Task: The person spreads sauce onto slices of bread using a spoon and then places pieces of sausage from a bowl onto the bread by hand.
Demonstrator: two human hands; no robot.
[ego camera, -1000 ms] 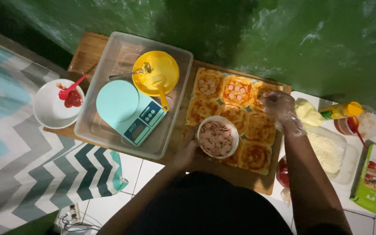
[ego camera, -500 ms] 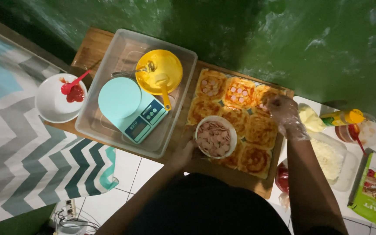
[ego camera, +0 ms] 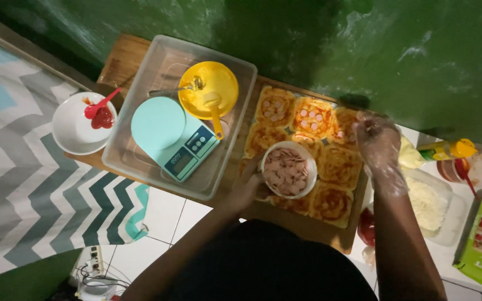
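Here the left hand (ego camera: 245, 190) grips the white bowl of sausage slices (ego camera: 287, 169) at its near-left side; the gloved right hand (ego camera: 377, 137), fingers pinched, hovers over the far-right pizza base (ego camera: 343, 126).

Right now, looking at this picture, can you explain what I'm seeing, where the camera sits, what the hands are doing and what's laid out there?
The camera is worn on a person's head and looks straight down, so you see their own two arms reaching away from the dark torso at the bottom. The left hand steadies a white bowl of pink sausage slices. The right hand, in a thin clear glove, hovers over small round pizzas spread with red sauce on a wooden board. To the left sits a clear plastic tray holding a mint kitchen scale and a yellow bowl. Further left is a white bowl with red sauce and a red spoon. On the right lies a tub of grated cheese.
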